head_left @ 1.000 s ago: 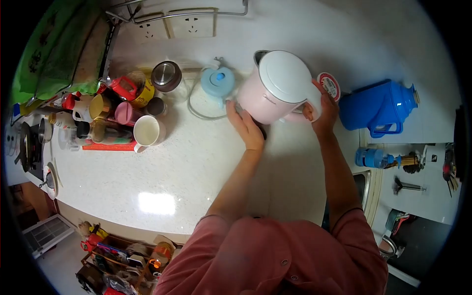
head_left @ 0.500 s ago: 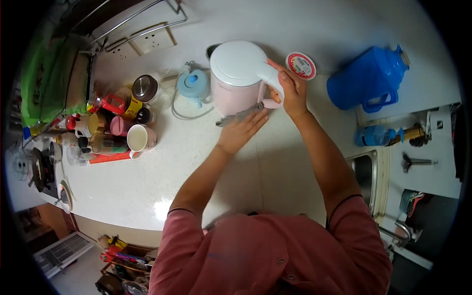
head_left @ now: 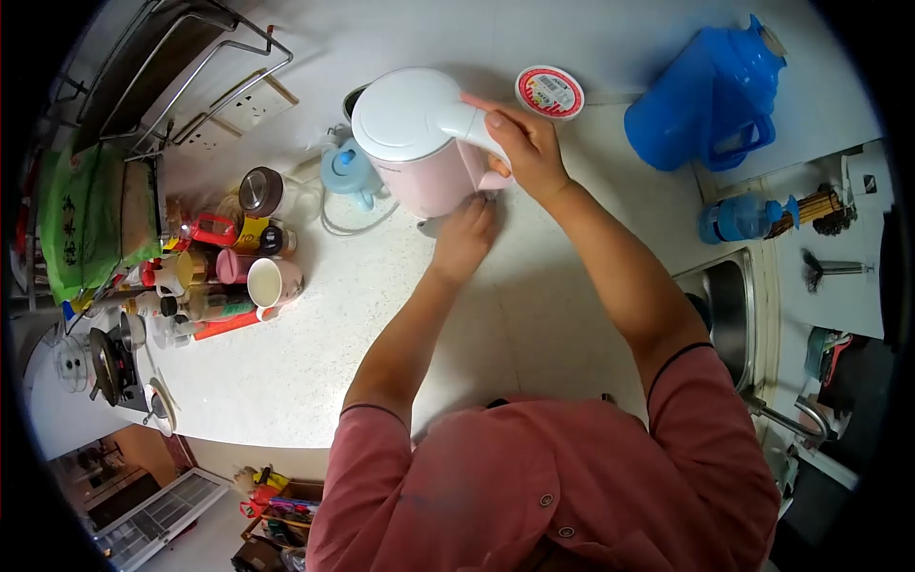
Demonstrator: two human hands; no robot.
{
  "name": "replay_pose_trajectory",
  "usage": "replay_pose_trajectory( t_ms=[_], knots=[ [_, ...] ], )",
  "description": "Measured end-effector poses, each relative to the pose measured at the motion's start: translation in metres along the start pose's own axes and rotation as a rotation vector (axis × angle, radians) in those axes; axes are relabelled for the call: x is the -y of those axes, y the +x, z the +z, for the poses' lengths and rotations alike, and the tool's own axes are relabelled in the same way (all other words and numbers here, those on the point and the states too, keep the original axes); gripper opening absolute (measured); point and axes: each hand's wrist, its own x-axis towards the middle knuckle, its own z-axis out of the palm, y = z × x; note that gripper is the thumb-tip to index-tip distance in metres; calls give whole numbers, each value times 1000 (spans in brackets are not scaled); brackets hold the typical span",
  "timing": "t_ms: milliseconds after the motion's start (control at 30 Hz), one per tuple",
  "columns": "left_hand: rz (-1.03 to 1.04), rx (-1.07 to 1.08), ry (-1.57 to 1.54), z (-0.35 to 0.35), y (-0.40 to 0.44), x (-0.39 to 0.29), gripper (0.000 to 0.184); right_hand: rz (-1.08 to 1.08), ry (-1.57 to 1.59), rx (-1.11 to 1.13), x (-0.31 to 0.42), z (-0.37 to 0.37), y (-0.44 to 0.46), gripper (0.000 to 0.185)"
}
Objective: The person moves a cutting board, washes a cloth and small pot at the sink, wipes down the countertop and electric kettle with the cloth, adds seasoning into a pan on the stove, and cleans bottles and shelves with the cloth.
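Observation:
A pink kettle with a white lid [head_left: 408, 114] stands at the back of the white counter [head_left: 286, 372]. My right hand [head_left: 532, 153] is wrapped round its white handle. Low at the kettle's near side is my left hand [head_left: 465, 236], fingers curled on a grey cloth [head_left: 432, 227] that shows only in part. The kettle hides the rest of the cloth. Just left of the kettle sits a small light-blue teapot [head_left: 349, 173] with a grey cord looped beside it.
Bottles, jars and a white mug [head_left: 274, 284] crowd the left side. At the back wall is a round red-and-white tub [head_left: 550, 92]. A blue jug [head_left: 701, 100], a water bottle [head_left: 736, 219] and the sink [head_left: 729, 310] are on the right.
A grey cloth has come into sight under my left hand, whose fingers have since curled at the kettle's base. My right hand stays on the handle. The view has shifted and turned.

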Motion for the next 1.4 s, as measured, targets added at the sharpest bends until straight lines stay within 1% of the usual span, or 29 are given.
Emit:
replay_pose_trajectory(
  t_ms=[67,100,200,233,267,300,333,367,400,467,567,667,700,733,800,867,933,1033,1067,1100,1133,1200,1233,1267,1333,1367,1400],
  knots=[
    [7,48,44,-5,12,-5,27,16,31,33,0,-3,3,35],
    [56,94,66,-13,12,-2,29,42,31,32,2,-3,3,35],
    [-75,159,-226,-22,-18,15,30,22,5,14,4,-1,5,35],
    [-229,223,-289,-51,-17,14,31,33,9,31,3,-2,5,35],
    [-288,380,-169,-72,-17,18,25,45,15,47,2,-6,7,35],
    [-143,229,-113,-49,-53,45,17,58,22,57,1,-8,8,36],
    [-379,594,52,-61,-40,52,13,40,-6,70,0,-8,8,37],
    [-308,-98,-211,-63,-57,59,11,24,-36,81,0,-9,9,38],
    [-471,-146,-106,-67,-50,56,17,1,-69,95,1,-9,10,40],
    [-649,-157,-167,-53,-47,59,27,3,-39,73,1,-7,10,40],
    [-930,-320,-184,-39,-36,45,34,-7,14,64,-2,-8,9,38],
    [-1214,-253,-356,-47,-25,21,39,-18,16,59,-3,-9,9,38],
    [-1223,-249,-339,-48,-21,10,39,-30,15,48,-4,-7,9,38],
    [-1153,-309,-324,-41,-25,1,42,-40,16,37,-4,-5,9,38],
    [-1157,-365,-292,-26,-25,-17,43,-38,-74,44,-1,-4,8,42],
    [-1150,-259,-478,-29,-28,-43,45,-27,-116,52,-1,-7,7,44],
    [-668,-183,-569,-24,-24,-66,46,-14,-100,52,-4,-8,9,44],
    [-891,-176,-677,-31,-11,-70,48,8,-138,40,2,-6,7,44],
    [-932,-195,-644,-29,-21,-61,46,18,-138,37,2,-7,8,44],
    [-1037,-268,-648,-31,-31,-49,44,12,-42,33,-6,-9,11,34],
    [-1134,-339,-653,-36,-40,-37,42,0,-37,30,-7,-7,12,34],
    [-1279,-438,-435,-44,-52,-14,37,-20,-34,15,-7,-7,10,34],
    [-1314,-441,-462,-57,-51,-10,35,-24,-20,22,-9,-8,11,34],
    [-1344,-442,-491,-68,-47,-11,32,-5,-95,15,-6,-9,8,35],
    [-1330,-450,-658,-68,-52,-18,30,-78,-337,-55,-3,-7,2,40],
    [-1325,-447,-740,-67,-55,-24,29,-347,-714,-202,-5,-8,-4,46],
    [-1363,-453,-844,-71,-49,-32,28,-425,-794,-291,5,-4,-22,51]
  ],
)
